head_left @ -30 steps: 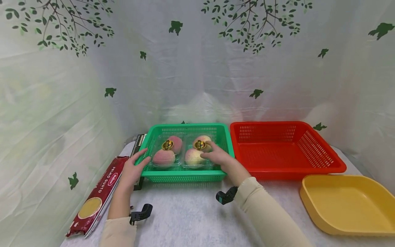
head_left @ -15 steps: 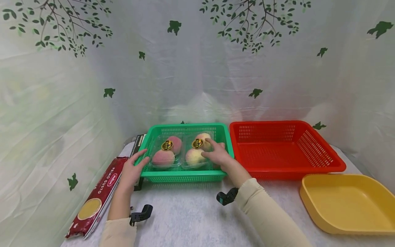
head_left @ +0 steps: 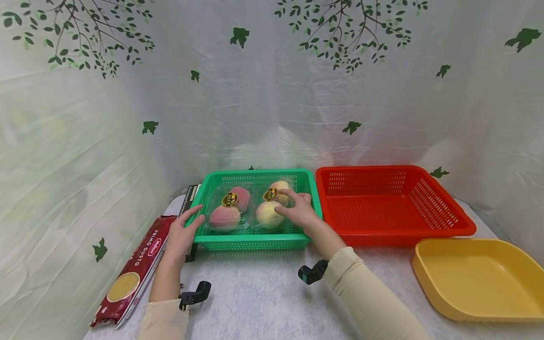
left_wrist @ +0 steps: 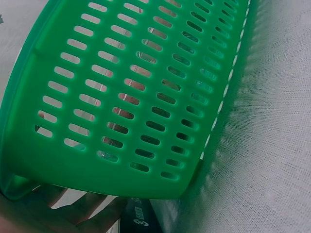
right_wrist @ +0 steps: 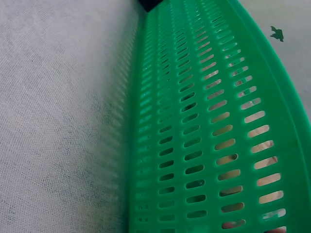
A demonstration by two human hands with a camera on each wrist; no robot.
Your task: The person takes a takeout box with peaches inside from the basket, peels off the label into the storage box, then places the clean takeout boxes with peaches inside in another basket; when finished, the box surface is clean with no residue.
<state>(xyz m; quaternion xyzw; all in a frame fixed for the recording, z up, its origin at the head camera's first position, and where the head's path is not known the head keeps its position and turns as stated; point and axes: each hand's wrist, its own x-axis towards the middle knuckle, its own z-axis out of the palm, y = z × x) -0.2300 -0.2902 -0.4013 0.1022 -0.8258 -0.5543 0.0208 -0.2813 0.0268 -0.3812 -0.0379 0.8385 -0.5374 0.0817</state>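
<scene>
A green basket [head_left: 255,243] holds two clear plastic packs, each with two peaches and a round black and yellow label. The left pack of peaches [head_left: 224,218] has pinker fruit and lies flat. The right pack of peaches [head_left: 267,216] has paler fruit and looks slightly tilted. My right hand [head_left: 299,212] grips this pack at its right side, thumb and index finger over the top; the other fingers are partly hidden. My left hand [head_left: 182,233] holds the basket's left rim. In the left wrist view, its fingers [left_wrist: 90,206] curve below the rim outside.
A red basket [head_left: 395,240] stands right of the green one, with a yellow tray [head_left: 476,316] in front of it. A dark red Primo Gusto pasta packet [head_left: 136,269] lies at left. A black box [head_left: 190,203] sits partly behind the green basket. Printed sheeting surrounds the table.
The right pack of peaches has shifted and tilted slightly, its label moving a little left. My right hand has moved only slightly with it. The left hand stays on the rim.
</scene>
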